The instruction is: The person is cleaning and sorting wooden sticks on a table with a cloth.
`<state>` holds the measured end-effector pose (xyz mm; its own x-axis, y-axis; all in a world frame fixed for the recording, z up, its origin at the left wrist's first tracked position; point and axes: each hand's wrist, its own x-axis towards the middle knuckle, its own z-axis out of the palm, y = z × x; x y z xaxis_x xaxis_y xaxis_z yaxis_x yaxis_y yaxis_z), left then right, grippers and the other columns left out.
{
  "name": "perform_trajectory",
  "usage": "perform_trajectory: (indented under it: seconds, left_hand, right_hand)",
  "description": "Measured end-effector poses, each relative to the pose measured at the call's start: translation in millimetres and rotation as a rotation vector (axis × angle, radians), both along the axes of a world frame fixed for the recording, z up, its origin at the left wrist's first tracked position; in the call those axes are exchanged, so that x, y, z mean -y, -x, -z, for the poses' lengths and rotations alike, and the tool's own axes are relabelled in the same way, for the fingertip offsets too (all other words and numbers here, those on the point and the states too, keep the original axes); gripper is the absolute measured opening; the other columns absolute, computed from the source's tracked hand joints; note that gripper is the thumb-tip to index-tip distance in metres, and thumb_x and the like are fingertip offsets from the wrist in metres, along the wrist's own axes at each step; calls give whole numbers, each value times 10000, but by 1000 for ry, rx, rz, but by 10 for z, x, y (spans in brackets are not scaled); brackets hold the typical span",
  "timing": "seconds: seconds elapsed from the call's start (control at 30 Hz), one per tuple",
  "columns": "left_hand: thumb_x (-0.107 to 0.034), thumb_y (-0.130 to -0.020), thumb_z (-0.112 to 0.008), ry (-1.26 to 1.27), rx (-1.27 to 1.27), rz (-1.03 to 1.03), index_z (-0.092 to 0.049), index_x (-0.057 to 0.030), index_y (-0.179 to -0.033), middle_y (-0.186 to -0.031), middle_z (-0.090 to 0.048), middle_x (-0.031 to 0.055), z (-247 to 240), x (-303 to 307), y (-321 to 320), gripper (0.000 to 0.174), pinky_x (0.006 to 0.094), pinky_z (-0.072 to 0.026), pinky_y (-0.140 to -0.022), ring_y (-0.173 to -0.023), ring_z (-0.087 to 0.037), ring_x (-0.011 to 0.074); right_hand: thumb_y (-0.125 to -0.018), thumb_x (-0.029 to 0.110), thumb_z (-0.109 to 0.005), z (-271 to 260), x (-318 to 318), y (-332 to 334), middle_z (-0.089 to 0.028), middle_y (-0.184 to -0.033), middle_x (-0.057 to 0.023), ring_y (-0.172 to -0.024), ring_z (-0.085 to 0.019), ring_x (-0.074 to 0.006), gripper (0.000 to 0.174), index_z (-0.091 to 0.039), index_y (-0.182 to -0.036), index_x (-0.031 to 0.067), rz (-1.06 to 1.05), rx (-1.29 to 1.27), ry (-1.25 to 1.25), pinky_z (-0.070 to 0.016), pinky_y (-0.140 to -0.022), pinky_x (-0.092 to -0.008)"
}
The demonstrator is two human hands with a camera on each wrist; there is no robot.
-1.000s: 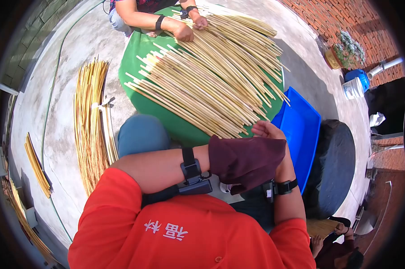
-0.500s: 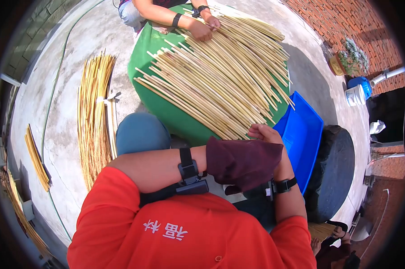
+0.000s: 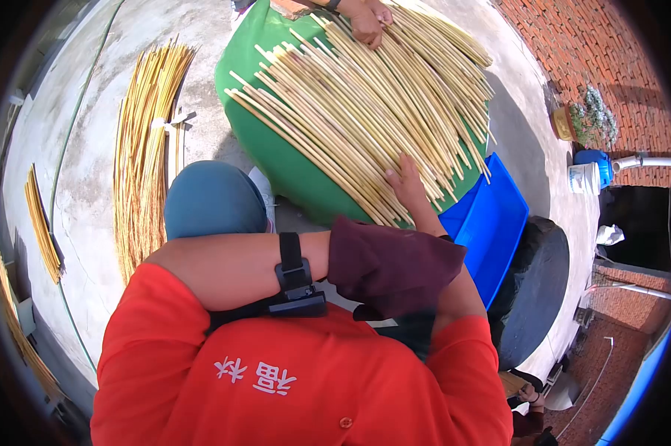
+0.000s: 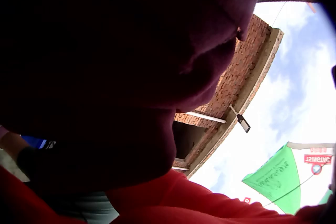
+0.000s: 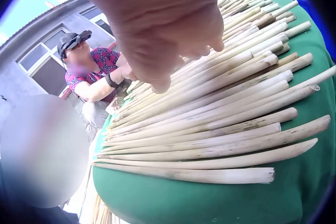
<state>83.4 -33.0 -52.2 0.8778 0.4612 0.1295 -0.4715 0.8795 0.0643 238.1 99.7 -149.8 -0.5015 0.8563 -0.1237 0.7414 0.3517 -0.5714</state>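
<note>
Pale reed-like stalks (image 3: pixel 343 126) lie side by side over a green cloth (image 3: pixel 242 74) on a rounded surface. My right hand (image 3: pixel 407 184) is over their near ends, its thumb apart from the fingers. In the right wrist view the same hand (image 5: pixel 168 29) reaches down across the stalks (image 5: pixel 210 103), fingertips close over them. My left arm crosses my chest, and a dark maroon cloth (image 3: pixel 395 267) covers its end, hiding the left hand. That maroon cloth (image 4: pixel 205 71) also fills much of the left wrist view.
Opposite me, another person's hands (image 3: pixel 369 24) touch the far part of the stalks. A blue tray (image 3: pixel 499 223) stands at right beside a round black object (image 3: pixel 540 290). At left on the concrete lie a tied bundle of thin stalks (image 3: pixel 146 149) and a smaller bunch (image 3: pixel 42 223).
My right hand has moved from the stalks' near ends forward over them. The maroon-covered left arm has shifted slightly left, and the view has tilted with my head.
</note>
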Motion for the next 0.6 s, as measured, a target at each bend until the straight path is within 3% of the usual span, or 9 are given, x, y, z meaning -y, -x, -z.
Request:
perform_trajectory:
  seconds: [0.07, 0.1, 0.2, 0.6]
  left_hand:
    - [-204, -951, -278, 27, -4, -22, -283, -40, -1306, -1308, -349, 107, 20, 170, 27, 392, 281, -311, -1008, -1181, -377, 133]
    - [-204, -951, -279, 41, -3, -30, -284, -40, -1306, -1308, -350, 107, 28, 161, 19, 392, 280, -311, -1007, -1181, -378, 133]
    - [-202, -951, -281, 81, 9, -50, -285, -39, -1307, -1308, -353, 107, 64, 271, 54, 392, 279, -313, -1006, -1181, -380, 134]
    - [-193, -952, -289, 177, 84, -32, -290, -35, -1311, -1309, -365, 108, 88, 296, 76, 393, 273, -318, -1003, -1181, -392, 140]
  right_hand:
    - [-840, 415, -501, 71, -83, 226, -219, -1383, -261, -1286, -207, -401, 717, -239, -1336, -33, 7, 286, -204, -188, -1023, -511]
    - [-840, 415, -501, 134, -45, 316, -219, -1383, -261, -1286, -207, -401, 717, -239, -1336, -33, -1, 280, -199, -188, -1023, -511]
    - [-832, 526, -438, 420, 64, 469, -161, -1395, -279, -1310, -124, -403, 786, -202, -1355, -11, 84, 306, -414, -113, -978, -630]
    - [-830, 506, -454, 373, 64, 448, -172, -1409, -239, -1322, -133, -360, 767, -209, -1360, 10, 21, 353, -447, -85, -985, -629]
